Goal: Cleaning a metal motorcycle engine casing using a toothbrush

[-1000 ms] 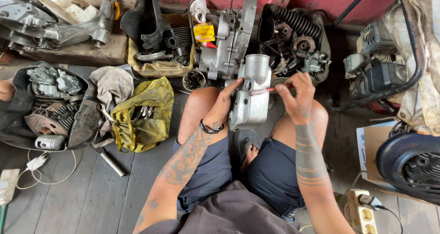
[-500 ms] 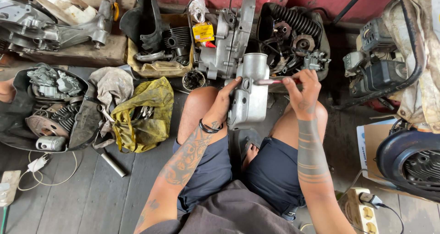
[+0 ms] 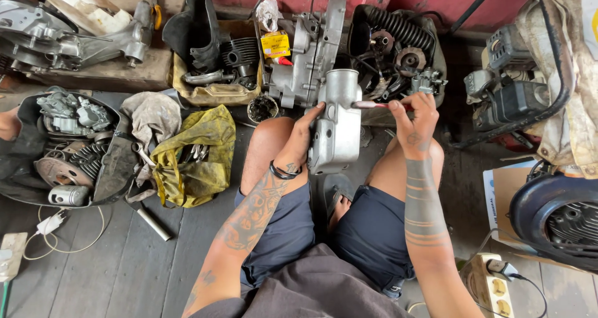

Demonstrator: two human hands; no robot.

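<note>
I sit on the floor with a silver engine casing (image 3: 338, 123) held upright between my knees. My left hand (image 3: 304, 136) grips the casing's left side. My right hand (image 3: 414, 115) pinches a thin red-handled tool (image 3: 374, 105) whose tip meets the right edge of the casing's round top opening. Both forearms are tattooed, and a black band circles my left wrist.
A larger grey engine block (image 3: 311, 56) stands behind the casing. A yellow cloth bag of tools (image 3: 196, 153) lies left of my knee, beside a rag and a black tray of engine parts (image 3: 68, 150). A small engine (image 3: 517, 94) and power strip (image 3: 492, 284) sit right.
My right hand rose slightly and drew the tool more level against the casing's top opening. My left hand kept its grip, and the casing barely shifted.
</note>
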